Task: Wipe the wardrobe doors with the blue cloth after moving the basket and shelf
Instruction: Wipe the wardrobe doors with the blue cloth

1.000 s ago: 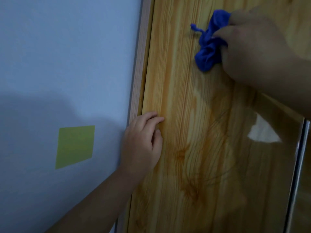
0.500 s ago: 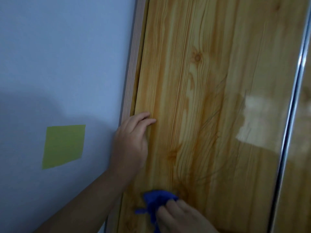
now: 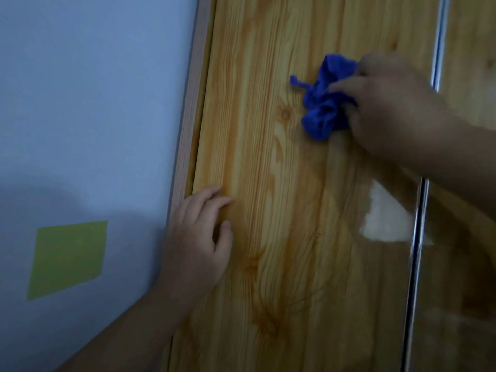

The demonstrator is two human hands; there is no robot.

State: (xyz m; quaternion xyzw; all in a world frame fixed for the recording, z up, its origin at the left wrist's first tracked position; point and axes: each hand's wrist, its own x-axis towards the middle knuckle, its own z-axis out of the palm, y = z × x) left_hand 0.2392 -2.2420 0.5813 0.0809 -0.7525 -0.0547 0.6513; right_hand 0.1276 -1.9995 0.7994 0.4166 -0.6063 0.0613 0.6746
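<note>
Right hand gripped bunched blue cloth against wardrobe door, upper right; left hand rested relaxed on door's left edge.

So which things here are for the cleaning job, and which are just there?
For the job:
- cloth, bunched in the right hand
- door, the cloth pressed on it
- left hand, resting at the door's left edge

Just there:
- green square stuck on the wall
- metal strip on the door's right side
</note>
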